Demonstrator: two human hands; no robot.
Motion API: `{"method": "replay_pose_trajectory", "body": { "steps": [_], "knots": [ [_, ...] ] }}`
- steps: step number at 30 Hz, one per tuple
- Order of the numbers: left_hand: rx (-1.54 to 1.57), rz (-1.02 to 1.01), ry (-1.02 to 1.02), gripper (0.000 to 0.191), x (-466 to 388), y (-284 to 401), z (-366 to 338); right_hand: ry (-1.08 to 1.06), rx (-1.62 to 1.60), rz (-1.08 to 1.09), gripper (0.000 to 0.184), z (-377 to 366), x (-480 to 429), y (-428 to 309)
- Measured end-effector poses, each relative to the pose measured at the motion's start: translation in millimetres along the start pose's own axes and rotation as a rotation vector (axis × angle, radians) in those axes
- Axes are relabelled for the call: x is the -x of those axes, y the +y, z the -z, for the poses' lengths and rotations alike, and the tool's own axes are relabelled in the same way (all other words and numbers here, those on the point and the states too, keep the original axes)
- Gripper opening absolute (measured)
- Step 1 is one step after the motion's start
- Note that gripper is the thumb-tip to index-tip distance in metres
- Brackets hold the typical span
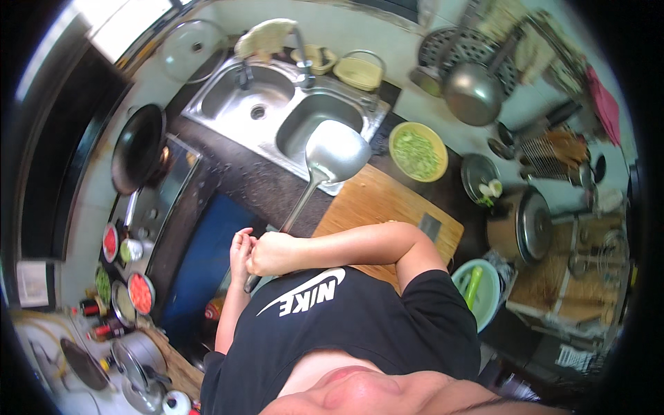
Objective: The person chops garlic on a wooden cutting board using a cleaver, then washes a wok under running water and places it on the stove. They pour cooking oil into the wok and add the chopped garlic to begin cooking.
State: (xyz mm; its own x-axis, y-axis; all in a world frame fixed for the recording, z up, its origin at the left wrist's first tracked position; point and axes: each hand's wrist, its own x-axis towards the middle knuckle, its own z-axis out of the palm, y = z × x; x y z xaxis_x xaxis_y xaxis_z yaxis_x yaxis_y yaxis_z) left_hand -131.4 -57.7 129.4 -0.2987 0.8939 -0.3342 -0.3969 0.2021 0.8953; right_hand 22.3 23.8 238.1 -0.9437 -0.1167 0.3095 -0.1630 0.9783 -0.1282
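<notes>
My right hand [274, 254] is closed around the handle of a metal wok spatula [337, 148], in front of my chest. The blade points away from me, over the sink edge in this view, and the handle's dark end shows below my fist. Against that fist rests my left hand [240, 255], its fingers partly hidden, so its grip cannot be made out. Just beyond my right forearm lies a wooden cutting board [363, 199], with a cleaver blade [430, 226] on it. A yellow bowl of shredded green vegetable [415, 151] stands behind the board.
A double steel sink [249, 93] lies ahead. To the left, a wok [139, 148] sits at the gas stove [174, 166], near bowls of chopped red food [140, 294]. At right are a large steel pot [519, 225] and a pale green basin [490, 306]. Utensils hang on the wall.
</notes>
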Motion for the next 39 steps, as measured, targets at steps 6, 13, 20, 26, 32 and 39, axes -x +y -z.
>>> {"method": "replay_pose_trajectory", "body": {
  "steps": [6,13,20,26,32,39],
  "knots": [
    [0.025,-0.102,0.147,0.028,32,-25,67,-0.021,0.140,0.300,0.017,-9,-57,-18],
    [0.468,-0.196,0.019,0.048,95,-1,143,-0.029,-0.224,0.423,0.020,-22,-138,-46],
    [0.381,-0.218,0.332,0.079,167,34,203,0.183,-0.379,0.458,0.018,-28,-242,-84],
    [0.965,-0.684,0.049,0.081,272,84,256,-0.137,-0.483,0.233,0.017,-44,-300,-122],
    [1.026,-0.952,0.214,0.084,325,78,267,-0.145,-0.910,0.253,0.014,-85,-343,-139],
    [0.796,-0.737,1.487,0.035,376,26,231,-0.337,-1.378,0.261,0.003,-121,-378,-164]
  ]
}}
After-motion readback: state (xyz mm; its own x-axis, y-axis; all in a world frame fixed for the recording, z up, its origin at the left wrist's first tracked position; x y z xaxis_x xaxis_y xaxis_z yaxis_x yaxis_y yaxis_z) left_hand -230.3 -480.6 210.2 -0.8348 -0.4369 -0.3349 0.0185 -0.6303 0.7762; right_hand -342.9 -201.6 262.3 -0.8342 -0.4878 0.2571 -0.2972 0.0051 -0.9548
